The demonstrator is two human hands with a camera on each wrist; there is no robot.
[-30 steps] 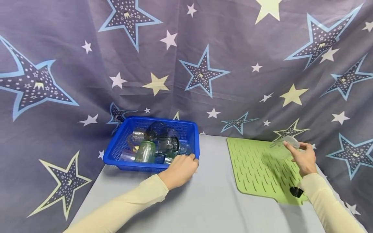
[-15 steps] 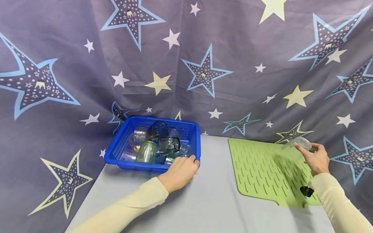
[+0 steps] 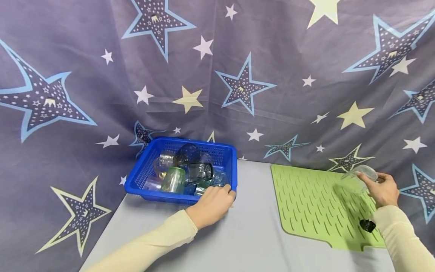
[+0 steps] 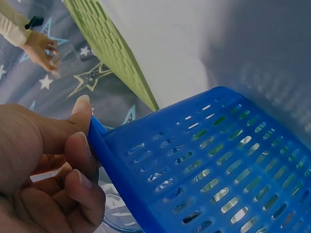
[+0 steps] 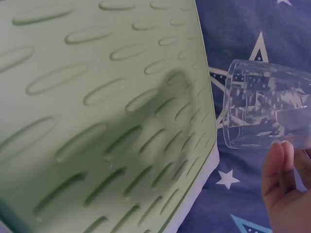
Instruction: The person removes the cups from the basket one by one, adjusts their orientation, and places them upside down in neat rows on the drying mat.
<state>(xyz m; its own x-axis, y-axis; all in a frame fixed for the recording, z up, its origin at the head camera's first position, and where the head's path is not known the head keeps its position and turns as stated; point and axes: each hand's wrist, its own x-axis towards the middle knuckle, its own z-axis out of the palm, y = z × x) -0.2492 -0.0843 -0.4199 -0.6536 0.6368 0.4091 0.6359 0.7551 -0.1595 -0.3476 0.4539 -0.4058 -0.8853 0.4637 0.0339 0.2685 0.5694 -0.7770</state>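
My left hand [image 3: 213, 204] grips the front right corner of a blue plastic basket [image 3: 149, 195]. In the left wrist view its thumb and curled fingers pinch the basket's rim [image 4: 112, 167]. Several glasses lie inside, among them a green glass [image 3: 173, 180] and a dark grey glass [image 3: 199, 172]. Over the far right of a green drying mat [image 3: 306, 204], my right hand [image 3: 384, 190] holds a clear glass [image 5: 267, 107]. The glass is tilted, its open rim facing left in the right wrist view, and it hangs above the mat.
Basket and mat lie apart on a white table [image 3: 255, 226]. A purple star-patterned cloth [image 3: 272, 75] hangs behind and along both sides. A black wrist device [image 3: 367, 225] sits on my right wrist.
My right hand has moved to the right with the clear glass, toward the mat's far right corner. My left hand keeps its hold on the basket; the head view has shifted slightly.
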